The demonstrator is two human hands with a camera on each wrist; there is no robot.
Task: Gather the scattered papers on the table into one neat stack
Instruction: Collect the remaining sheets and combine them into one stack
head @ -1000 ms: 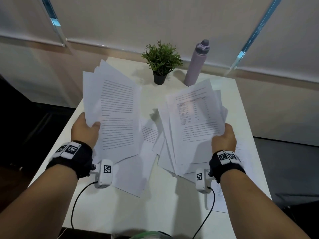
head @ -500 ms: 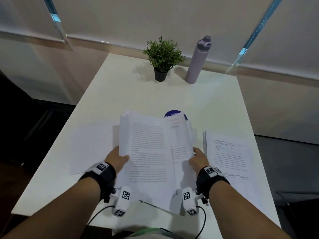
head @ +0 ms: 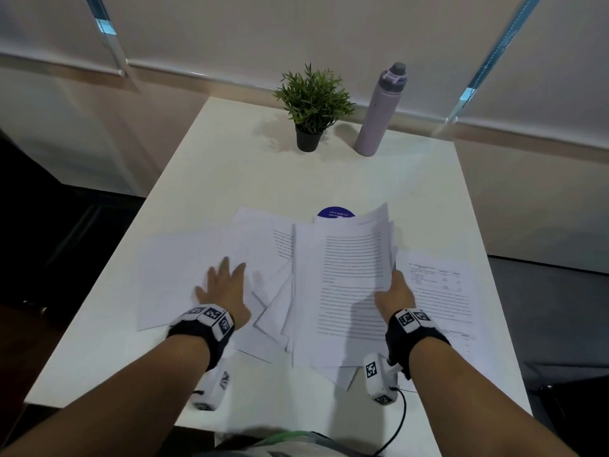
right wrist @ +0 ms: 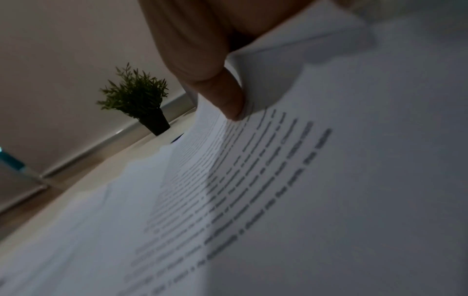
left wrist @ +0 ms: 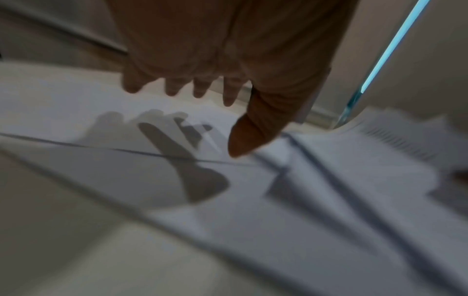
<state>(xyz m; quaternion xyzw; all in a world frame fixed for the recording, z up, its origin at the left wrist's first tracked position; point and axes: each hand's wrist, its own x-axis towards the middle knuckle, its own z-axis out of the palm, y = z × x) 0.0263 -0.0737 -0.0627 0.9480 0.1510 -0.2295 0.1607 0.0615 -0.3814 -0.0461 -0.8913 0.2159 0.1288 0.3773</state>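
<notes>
Progress: partial | right hand [head: 393, 293] pinched a sheaf [head: 349, 275] | left hand [head: 224, 288] lay spread on loose sheets [head: 178, 265] | one page [head: 441, 291] apart on tabletop [head: 296, 179]

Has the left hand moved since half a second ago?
Yes. The left hand went left, away from the potted plant, and lies open on blank sheets.

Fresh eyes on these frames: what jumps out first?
The mess of white printed paper sheets fanned unevenly across the near half of the white table. The right hand pinches a sheaf of text-printed pages by its right edge, while the left hand, fingers spread, is over blank sheets on the left. At the far edge stand a small green potted plant and a tall lilac water bottle.
</notes>
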